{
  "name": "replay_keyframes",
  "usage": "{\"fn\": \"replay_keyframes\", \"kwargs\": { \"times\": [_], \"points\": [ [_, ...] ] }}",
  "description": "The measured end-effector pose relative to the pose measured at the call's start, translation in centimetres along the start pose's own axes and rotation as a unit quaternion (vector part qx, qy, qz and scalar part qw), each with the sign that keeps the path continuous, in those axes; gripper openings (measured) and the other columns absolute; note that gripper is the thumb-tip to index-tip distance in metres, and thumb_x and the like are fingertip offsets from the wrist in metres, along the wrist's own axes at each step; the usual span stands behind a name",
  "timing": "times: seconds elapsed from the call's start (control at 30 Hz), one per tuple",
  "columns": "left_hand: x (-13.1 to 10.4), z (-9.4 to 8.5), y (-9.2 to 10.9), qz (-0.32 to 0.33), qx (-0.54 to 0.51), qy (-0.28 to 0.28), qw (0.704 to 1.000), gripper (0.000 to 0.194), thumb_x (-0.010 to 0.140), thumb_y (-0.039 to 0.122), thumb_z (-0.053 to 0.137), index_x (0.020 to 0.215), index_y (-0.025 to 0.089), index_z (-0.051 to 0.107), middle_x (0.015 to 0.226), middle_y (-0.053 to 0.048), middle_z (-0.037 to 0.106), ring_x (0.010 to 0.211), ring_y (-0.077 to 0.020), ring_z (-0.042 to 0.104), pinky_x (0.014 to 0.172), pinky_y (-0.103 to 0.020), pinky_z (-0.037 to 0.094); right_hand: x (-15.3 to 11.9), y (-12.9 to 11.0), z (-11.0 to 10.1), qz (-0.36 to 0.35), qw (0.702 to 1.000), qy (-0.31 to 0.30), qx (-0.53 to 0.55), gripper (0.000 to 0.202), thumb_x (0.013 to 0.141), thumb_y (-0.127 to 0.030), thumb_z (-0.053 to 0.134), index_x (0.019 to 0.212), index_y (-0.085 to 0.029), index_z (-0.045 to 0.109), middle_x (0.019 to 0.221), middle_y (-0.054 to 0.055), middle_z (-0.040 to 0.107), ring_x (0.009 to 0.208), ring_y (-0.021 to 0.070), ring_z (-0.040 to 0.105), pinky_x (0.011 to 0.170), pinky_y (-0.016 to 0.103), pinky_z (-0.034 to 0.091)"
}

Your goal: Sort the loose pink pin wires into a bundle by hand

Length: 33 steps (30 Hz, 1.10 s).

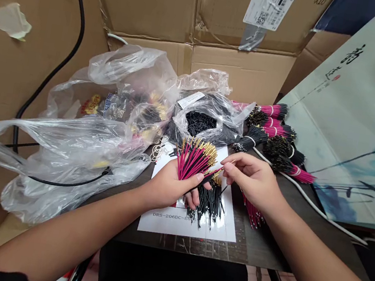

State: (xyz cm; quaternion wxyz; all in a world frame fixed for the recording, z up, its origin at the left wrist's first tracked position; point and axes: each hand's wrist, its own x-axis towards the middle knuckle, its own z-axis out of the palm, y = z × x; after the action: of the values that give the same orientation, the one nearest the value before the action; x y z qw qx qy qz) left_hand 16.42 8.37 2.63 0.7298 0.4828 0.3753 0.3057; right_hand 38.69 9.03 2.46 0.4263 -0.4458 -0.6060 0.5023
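Note:
My left hand [169,184] is closed around a bundle of pink and black wires [195,161] with gold metal tips pointing up and away. At the bundle's right side, my right hand [255,180] pinches near the gold tip of a wire, thumb against forefinger. Beneath the hands, a pile of loose black wires [211,206] with gold ends lies on a white printed sheet [174,224]. More pink wires [252,212] lie partly hidden under my right hand. Just behind the bundle, an opened plastic bag holds many small black tubes [200,124].
Tied wire bundles [278,129] are heaped at the back right, before a pale paper bag [371,122]. Crumpled clear plastic bags [101,146] cover the left. Rubber bands [157,150] lie beside the sheet. A white cable [319,206] crosses the right side; cardboard [152,2] stands behind.

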Motion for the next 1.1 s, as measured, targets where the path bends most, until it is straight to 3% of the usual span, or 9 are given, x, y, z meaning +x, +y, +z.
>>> {"fn": "replay_keyframes", "kwargs": {
  "times": [0.27,0.4,0.53,0.63,0.7,0.8,0.87,1.0,1.1],
  "points": [
    [0.1,-0.1,-0.1,-0.002,-0.001,-0.002,1.0,0.036,0.093,0.039,0.07,0.11,0.014,0.051,0.073,-0.003,0.072,0.045,-0.0133,0.066,0.039,-0.02,0.054,0.3,1.0,-0.9,-0.015,0.997,0.067,0.041,0.02,0.093,-0.04,0.072,0.087,-0.022,0.067,0.073,-0.001,0.062,0.063,0.0119,0.057,0.06,0.027,0.047],
    [0.1,-0.1,-0.2,0.0,0.001,0.007,1.0,0.034,0.091,0.04,0.071,0.104,0.014,0.053,0.084,-0.008,0.075,0.047,-0.0126,0.066,0.042,-0.023,0.058,0.3,-0.1,-3.1,-0.007,0.997,0.034,0.068,0.022,0.094,-0.04,0.07,0.083,-0.022,0.064,0.076,0.0,0.062,0.063,0.0119,0.054,0.059,0.029,0.045],
    [0.2,-0.2,-0.2,-0.003,0.007,0.017,1.0,0.032,0.092,0.04,0.07,0.099,0.013,0.055,0.085,-0.009,0.075,0.048,-0.0122,0.066,0.044,-0.024,0.059,-0.6,-2.0,-7.8,0.053,0.989,-0.103,-0.097,0.03,0.095,-0.046,0.066,0.077,-0.022,0.062,0.07,0.001,0.058,0.063,0.0136,0.051,0.058,0.03,0.043],
    [0.3,-0.3,-0.3,-0.002,0.007,0.022,1.0,0.033,0.091,0.041,0.071,0.098,0.013,0.056,0.092,-0.011,0.076,0.049,-0.0116,0.066,0.044,-0.024,0.059,-1.1,-1.8,-10.6,0.106,0.958,-0.125,-0.234,0.039,0.092,-0.055,0.065,0.071,-0.022,0.061,0.065,0.001,0.055,0.058,0.0139,0.049,0.053,0.03,0.04],
    [0.3,-0.3,-0.3,-0.002,0.007,0.02,1.0,0.034,0.091,0.042,0.071,0.099,0.013,0.055,0.093,-0.011,0.075,0.049,-0.0116,0.066,0.044,-0.025,0.06,-1.1,-1.0,-11.4,0.126,0.932,-0.111,-0.323,0.041,0.089,-0.058,0.067,0.07,-0.021,0.063,0.062,0.001,0.057,0.054,0.0139,0.049,0.049,0.03,0.038],
    [0.2,-0.2,-0.3,-0.002,-0.004,0.014,1.0,0.033,0.091,0.038,0.072,0.103,0.015,0.053,0.092,-0.009,0.075,0.05,-0.0121,0.067,0.044,-0.025,0.06,-0.9,-0.3,-11.2,0.125,0.896,-0.083,-0.417,0.041,0.086,-0.061,0.068,0.074,-0.021,0.067,0.059,0.002,0.061,0.05,0.0149,0.052,0.046,0.03,0.037],
    [0.1,-0.2,-0.2,-0.003,-0.012,0.009,1.0,0.032,0.091,0.036,0.071,0.106,0.016,0.051,0.091,-0.007,0.075,0.05,-0.0123,0.067,0.044,-0.025,0.06,-0.9,-0.7,-10.4,0.095,0.894,-0.046,-0.435,0.041,0.088,-0.061,0.067,0.075,-0.022,0.067,0.054,0.001,0.059,0.046,0.0143,0.051,0.044,0.03,0.035],
    [0.0,-0.2,-0.1,-0.013,-0.008,-0.009,1.0,0.03,0.092,0.037,0.069,0.104,0.016,0.051,0.09,-0.008,0.075,0.05,-0.0117,0.067,0.043,-0.023,0.058,-1.0,-1.9,-7.3,-0.004,0.936,0.032,-0.35,0.035,0.093,-0.056,0.063,0.082,-0.023,0.066,0.057,0.0,0.058,0.05,0.0134,0.05,0.048,0.029,0.037],
    [0.0,-0.1,0.0,-0.02,-0.006,-0.006,1.0,0.035,0.091,0.039,0.071,0.106,0.016,0.05,0.089,-0.008,0.076,0.049,-0.0122,0.067,0.041,-0.022,0.056,-1.0,-2.0,-4.0,-0.021,0.969,-0.039,-0.243,0.032,0.093,-0.052,0.065,0.105,-0.023,0.071,0.073,0.002,0.067,0.062,0.0158,0.06,0.058,0.031,0.047]
  ]
}}
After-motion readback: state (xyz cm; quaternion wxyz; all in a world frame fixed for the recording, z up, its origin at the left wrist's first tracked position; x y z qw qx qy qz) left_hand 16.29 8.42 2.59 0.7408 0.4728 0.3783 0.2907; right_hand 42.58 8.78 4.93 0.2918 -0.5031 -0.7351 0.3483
